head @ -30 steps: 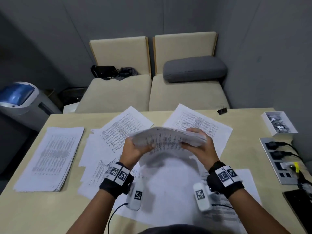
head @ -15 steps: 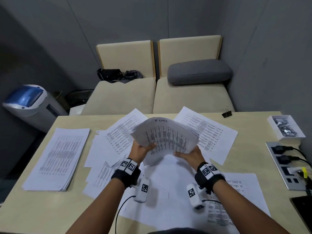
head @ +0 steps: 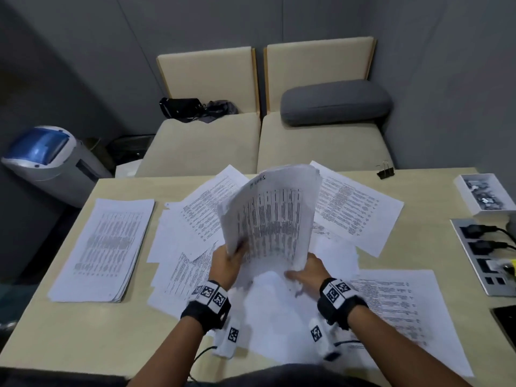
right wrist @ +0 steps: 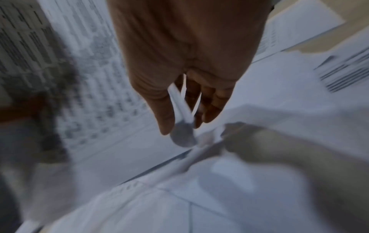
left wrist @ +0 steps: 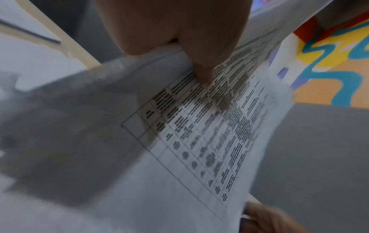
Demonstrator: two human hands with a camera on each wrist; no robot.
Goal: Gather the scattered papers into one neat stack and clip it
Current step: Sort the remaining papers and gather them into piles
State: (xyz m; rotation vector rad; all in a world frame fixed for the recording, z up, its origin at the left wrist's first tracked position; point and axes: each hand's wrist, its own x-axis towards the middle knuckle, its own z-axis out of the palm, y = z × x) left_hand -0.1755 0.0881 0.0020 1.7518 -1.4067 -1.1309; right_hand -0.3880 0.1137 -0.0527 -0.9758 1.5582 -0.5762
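Observation:
I hold a thick bundle of printed sheets point(head: 272, 216) upright over the middle of the table, its printed table facing me. My left hand point(head: 229, 261) grips its lower left edge, thumb pressed on the print point(left wrist: 201, 69). My right hand point(head: 305, 270) pinches the lower right corner, paper edges between thumb and fingers point(right wrist: 180, 108). Loose sheets point(head: 354, 208) lie scattered under and around my hands. A black binder clip point(head: 385, 172) sits at the table's far edge on the right.
A separate neat pile of papers point(head: 107, 247) lies at the left of the table point(head: 69, 339). A white box of clips point(head: 483, 195), a power strip point(head: 485, 252) with plugs and a dark device point(head: 506, 319) line the right edge. Two beige seats stand beyond.
The bundle has swung from lying nearly flat to standing upright. Both hands slid down to its lower edge and drew closer to me.

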